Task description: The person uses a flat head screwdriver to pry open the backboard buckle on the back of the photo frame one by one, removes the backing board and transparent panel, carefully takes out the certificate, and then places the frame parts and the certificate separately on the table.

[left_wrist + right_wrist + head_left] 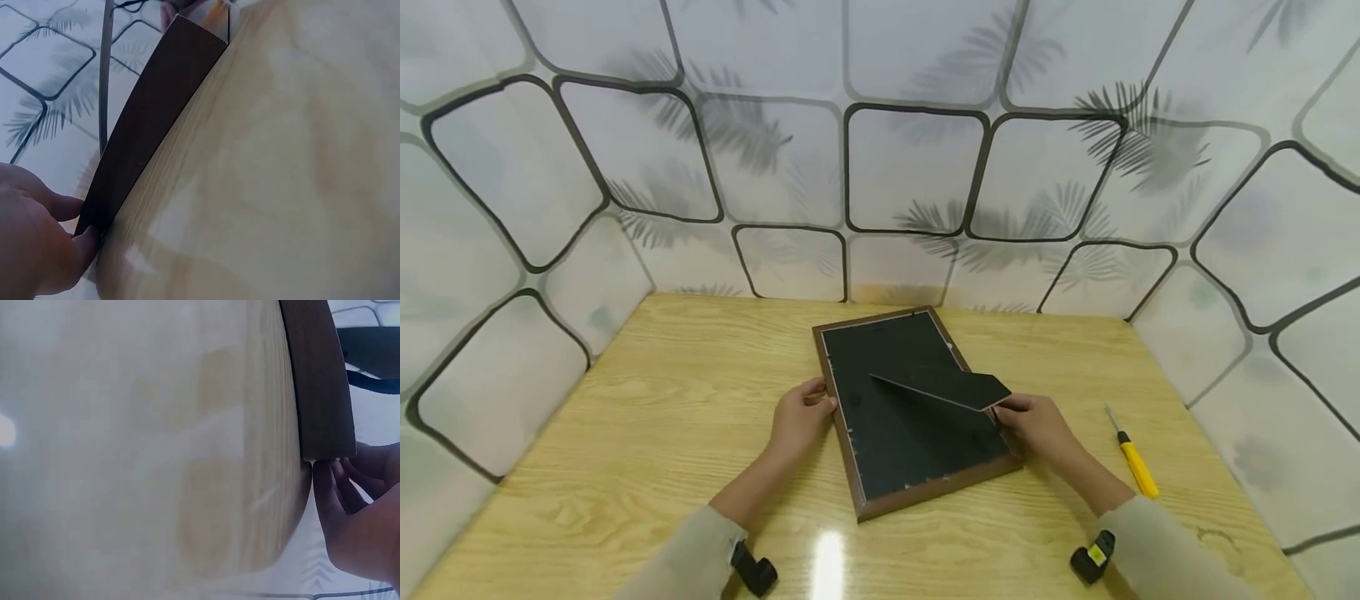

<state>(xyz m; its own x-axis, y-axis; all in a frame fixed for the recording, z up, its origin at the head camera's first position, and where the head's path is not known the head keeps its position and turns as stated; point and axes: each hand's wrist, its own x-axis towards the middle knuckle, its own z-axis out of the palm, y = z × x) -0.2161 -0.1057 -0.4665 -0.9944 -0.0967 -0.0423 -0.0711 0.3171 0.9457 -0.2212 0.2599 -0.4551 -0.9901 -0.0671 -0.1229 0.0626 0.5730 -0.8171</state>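
Note:
A picture frame (925,487) with a brown border lies back side up on the table, turned slightly. Its black backing (880,442) faces up, and a black easel stand (955,387) tilts up from it. My left hand (801,421) holds the frame's left edge; in the left wrist view, thumb and finger grip the brown side (140,119). At the opposite edge my right hand (1037,425) holds the frame beside the raised stand, its fingertips partly hidden. In the right wrist view those fingers (328,487) touch the frame's side (322,381).
On the wooden table (662,450), right of my right hand, lies a screwdriver (1137,462) with a yellow handle. A patterned white covering (917,175) rises behind the table and along both sides.

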